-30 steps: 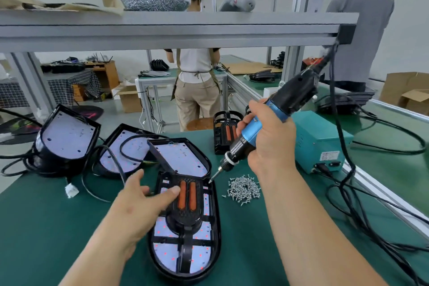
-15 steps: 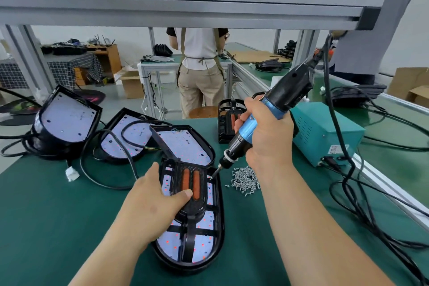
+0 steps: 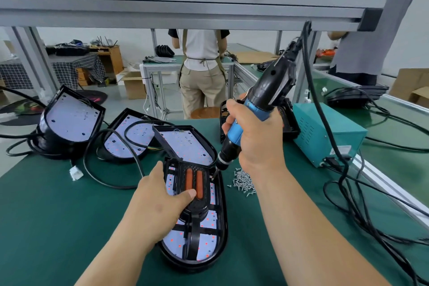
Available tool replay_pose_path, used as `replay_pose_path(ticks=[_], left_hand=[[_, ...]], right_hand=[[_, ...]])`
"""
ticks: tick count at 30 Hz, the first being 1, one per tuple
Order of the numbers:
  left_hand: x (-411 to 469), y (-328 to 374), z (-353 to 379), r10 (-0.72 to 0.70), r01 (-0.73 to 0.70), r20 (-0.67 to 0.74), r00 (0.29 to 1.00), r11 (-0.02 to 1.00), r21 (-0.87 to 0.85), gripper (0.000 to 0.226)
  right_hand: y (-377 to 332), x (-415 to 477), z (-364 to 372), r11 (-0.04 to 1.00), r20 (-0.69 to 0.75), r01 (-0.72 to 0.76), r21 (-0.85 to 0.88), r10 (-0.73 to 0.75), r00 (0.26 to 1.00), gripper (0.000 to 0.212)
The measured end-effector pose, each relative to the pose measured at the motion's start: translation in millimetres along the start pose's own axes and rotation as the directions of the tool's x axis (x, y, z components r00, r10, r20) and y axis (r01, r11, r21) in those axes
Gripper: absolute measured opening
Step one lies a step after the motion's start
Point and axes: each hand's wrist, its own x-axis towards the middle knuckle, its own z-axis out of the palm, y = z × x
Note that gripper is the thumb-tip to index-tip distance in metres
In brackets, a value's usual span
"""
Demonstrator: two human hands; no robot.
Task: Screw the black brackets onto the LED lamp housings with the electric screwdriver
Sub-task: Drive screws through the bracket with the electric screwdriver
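On the tabletop (image 3: 58,216), the black bracket (image 3: 197,209) is being gripped against the LED lamp housing (image 3: 223,216) by the left hand (image 3: 157,202). The electric screwdriver (image 3: 234,134), clenched in the right hand (image 3: 260,146), is now being brought down onto its far-right corner, so driving is likely starting.

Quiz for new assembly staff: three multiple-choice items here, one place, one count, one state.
1. The loose screw pile lies where, relative to the nearest lamp housing? A) on it B) to its left C) to its right, on the green mat
2. How many orange strips does the black bracket carry? A) two B) one C) four
3. What is the right hand doing? A) lying flat B) gripping the electric screwdriver C) holding a cable
Answers: C, screws lie by the housing's right rim; A, two strips side by side; B, fingers wrap its grip.
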Motion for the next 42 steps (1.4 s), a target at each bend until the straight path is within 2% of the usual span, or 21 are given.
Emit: replay_pose_path(ticks=[6, 9, 13, 20, 21, 24, 29, 35, 40, 42], left_hand=[[0, -2, 3, 0.004, -0.004, -0.016, 1.000, 1.000, -0.027, 0.031], [-1, -2, 3, -0.005, 0.005, -0.012, 1.000, 1.000, -0.025, 0.044], [0, -2, 4, -0.007, 0.006, -0.018, 1.000, 1.000, -0.018, 0.040], [2, -3, 4, -0.027, 0.026, -0.007, 1.000, 0.999, -0.020, 0.066], [2, -3, 5, -0.030, 0.030, -0.009, 1.000, 0.999, -0.018, 0.064], [2, -2, 5, -0.019, 0.019, -0.025, 0.999, 1.000, -0.010, 0.039], [1, -1, 5, -0.016, 0.016, -0.033, 0.999, 1.000, -0.009, 0.031], [2, -2, 5, -0.023, 0.023, -0.038, 0.999, 1.000, 0.003, 0.039], [2, -2, 5, -0.028, 0.028, -0.019, 0.999, 1.000, -0.004, 0.059], [3, -2, 5, -0.025, 0.025, -0.026, 0.999, 1.000, -0.002, 0.048]], right_hand=[[-1, -8, 7, 0.992, 0.106, 0.092, -0.081, -0.083, 0.991, 0.016], [-1, -10, 6, 0.994, 0.063, 0.086, -0.066, -0.082, 0.995, 0.015], [-1, -10, 1, 0.998, -0.016, 0.047, -0.038, -0.047, 0.999, 0.019], [-2, -13, 2, 0.996, 0.026, 0.074, -0.053, -0.072, 0.997, 0.024], [-2, -13, 1, 0.996, 0.029, 0.074, -0.052, -0.072, 0.997, 0.025], [-2, -12, 0, 0.996, 0.026, 0.072, -0.052, -0.071, 0.997, 0.025], [0, -10, -1, 0.995, 0.024, 0.071, -0.070, -0.070, 0.997, 0.025], [1, -10, -1, 0.994, 0.030, 0.086, -0.072, -0.084, 0.996, 0.028], [1, -10, -1, 0.996, 0.036, 0.067, -0.059, -0.065, 0.997, 0.027], [1, -10, -1, 0.997, 0.030, 0.062, -0.054, -0.060, 0.998, 0.027]])
